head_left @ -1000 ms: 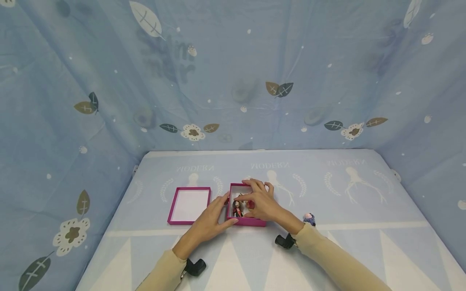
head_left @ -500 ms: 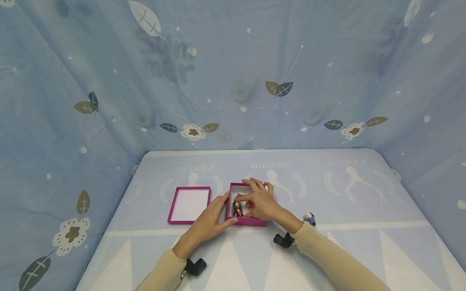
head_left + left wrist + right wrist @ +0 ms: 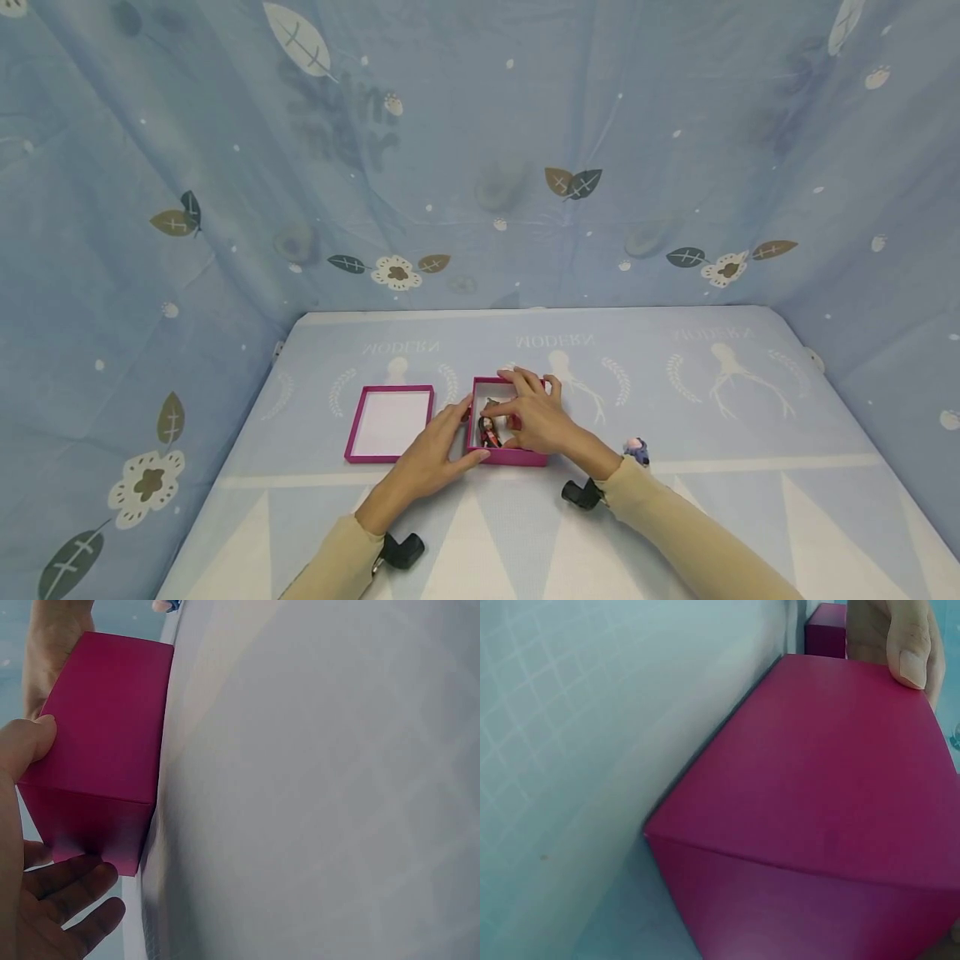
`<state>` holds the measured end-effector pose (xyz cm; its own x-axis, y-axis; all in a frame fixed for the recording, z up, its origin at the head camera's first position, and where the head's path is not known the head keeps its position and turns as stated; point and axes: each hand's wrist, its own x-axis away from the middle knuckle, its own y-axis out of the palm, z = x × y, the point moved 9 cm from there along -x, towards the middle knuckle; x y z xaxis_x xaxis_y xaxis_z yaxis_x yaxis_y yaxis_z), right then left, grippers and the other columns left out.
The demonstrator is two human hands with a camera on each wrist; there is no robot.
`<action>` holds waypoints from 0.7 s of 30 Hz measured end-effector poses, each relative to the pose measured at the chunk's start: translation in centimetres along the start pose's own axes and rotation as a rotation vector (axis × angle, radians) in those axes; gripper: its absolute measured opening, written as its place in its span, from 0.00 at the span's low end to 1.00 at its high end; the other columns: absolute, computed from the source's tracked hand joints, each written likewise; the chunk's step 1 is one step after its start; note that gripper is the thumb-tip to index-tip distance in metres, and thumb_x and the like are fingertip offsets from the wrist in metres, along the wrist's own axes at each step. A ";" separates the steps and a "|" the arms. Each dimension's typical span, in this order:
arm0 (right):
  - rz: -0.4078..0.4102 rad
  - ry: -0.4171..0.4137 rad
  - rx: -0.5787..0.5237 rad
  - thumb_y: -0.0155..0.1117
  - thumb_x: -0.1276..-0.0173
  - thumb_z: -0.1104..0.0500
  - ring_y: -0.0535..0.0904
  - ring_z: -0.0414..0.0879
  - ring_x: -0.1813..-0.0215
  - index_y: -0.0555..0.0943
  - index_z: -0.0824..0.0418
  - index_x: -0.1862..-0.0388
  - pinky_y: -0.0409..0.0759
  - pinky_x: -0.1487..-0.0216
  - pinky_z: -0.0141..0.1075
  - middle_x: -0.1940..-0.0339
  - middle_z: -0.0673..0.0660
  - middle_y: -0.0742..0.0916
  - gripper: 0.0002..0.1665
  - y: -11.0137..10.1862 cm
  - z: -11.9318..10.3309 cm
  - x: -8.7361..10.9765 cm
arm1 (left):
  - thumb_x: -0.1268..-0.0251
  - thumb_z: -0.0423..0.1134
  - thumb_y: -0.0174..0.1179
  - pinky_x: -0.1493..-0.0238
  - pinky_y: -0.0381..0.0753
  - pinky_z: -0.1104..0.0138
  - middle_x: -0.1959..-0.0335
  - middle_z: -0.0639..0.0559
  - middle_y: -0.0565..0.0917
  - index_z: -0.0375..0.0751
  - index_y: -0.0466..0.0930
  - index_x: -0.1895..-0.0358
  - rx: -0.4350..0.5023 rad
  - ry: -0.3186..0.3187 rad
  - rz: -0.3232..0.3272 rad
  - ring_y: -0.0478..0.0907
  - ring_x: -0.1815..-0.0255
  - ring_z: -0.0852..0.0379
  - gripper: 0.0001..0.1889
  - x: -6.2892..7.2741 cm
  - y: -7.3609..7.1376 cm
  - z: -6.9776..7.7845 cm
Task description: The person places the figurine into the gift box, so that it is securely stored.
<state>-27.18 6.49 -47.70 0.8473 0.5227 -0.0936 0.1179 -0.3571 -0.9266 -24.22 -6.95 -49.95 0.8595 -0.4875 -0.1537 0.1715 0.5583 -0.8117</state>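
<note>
A small magenta box [image 3: 517,457] with a white inside stands open-topped on the table. My left hand [image 3: 433,458] holds its near left corner, the thumb [image 3: 34,742] on the front wall and fingers against the left side. My right hand [image 3: 546,419] reaches over the right wall into the box. Its thumb and index finger curl about a small reddish thing, mostly hidden by the hand. Beside these fingers, a dark-haired figurine [image 3: 489,432] in red and black lies in the box. In the right wrist view the box [image 3: 817,772] covers most of the right hand.
To the left lies a shallow magenta-rimmed lid [image 3: 371,458], white side up. A small blue and pink figurine [image 3: 637,451] sits by the right forearm. A patterned blue cloth [image 3: 480,167] hangs behind the table [image 3: 712,533].
Both hands and the box stay nearly in place. The right wrist has shifted slightly left, and less of the reddish thing shows under the right fingers.
</note>
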 end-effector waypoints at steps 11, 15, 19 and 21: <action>-0.034 -0.027 0.048 0.82 0.53 0.53 0.52 0.62 0.22 0.85 0.36 0.47 0.48 0.34 0.73 0.24 0.60 0.64 0.31 0.0 -0.4 0.0 | 0.38 0.62 0.61 0.32 0.70 0.53 0.34 0.46 0.73 0.46 0.50 0.21 0.001 -0.006 -0.006 0.71 0.34 0.53 0.48 0.0 0.1 0.0; -0.040 -0.041 0.071 0.82 0.53 0.52 0.52 0.62 0.22 0.85 0.35 0.46 0.49 0.34 0.73 0.24 0.61 0.64 0.32 -0.1 -0.5 0.1 | 0.38 0.62 0.61 0.31 0.70 0.53 0.34 0.47 0.73 0.45 0.50 0.21 -0.001 -0.004 -0.006 0.70 0.33 0.53 0.48 0.0 0.1 0.0; -0.048 -0.047 0.084 0.82 0.53 0.51 0.52 0.63 0.22 0.84 0.35 0.45 0.50 0.35 0.73 0.23 0.61 0.63 0.33 0.0 -0.5 0.1 | 0.38 0.62 0.61 0.32 0.71 0.53 0.34 0.47 0.73 0.45 0.50 0.21 -0.009 -0.005 -0.002 0.70 0.33 0.53 0.48 0.0 0.0 0.0; -0.052 -0.047 0.082 0.82 0.53 0.51 0.52 0.63 0.22 0.84 0.35 0.45 0.50 0.35 0.73 0.23 0.61 0.63 0.34 0.1 -0.5 0.1 | 0.38 0.62 0.61 0.32 0.71 0.53 0.34 0.46 0.73 0.45 0.51 0.22 -0.010 -0.005 0.000 0.71 0.34 0.53 0.48 0.0 0.0 0.1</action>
<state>-26.81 6.14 -47.57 0.8157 0.5754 -0.0599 0.1168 -0.2651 -0.9571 -24.19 -6.95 -49.89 0.8617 -0.4843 -0.1513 0.1663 0.5514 -0.8175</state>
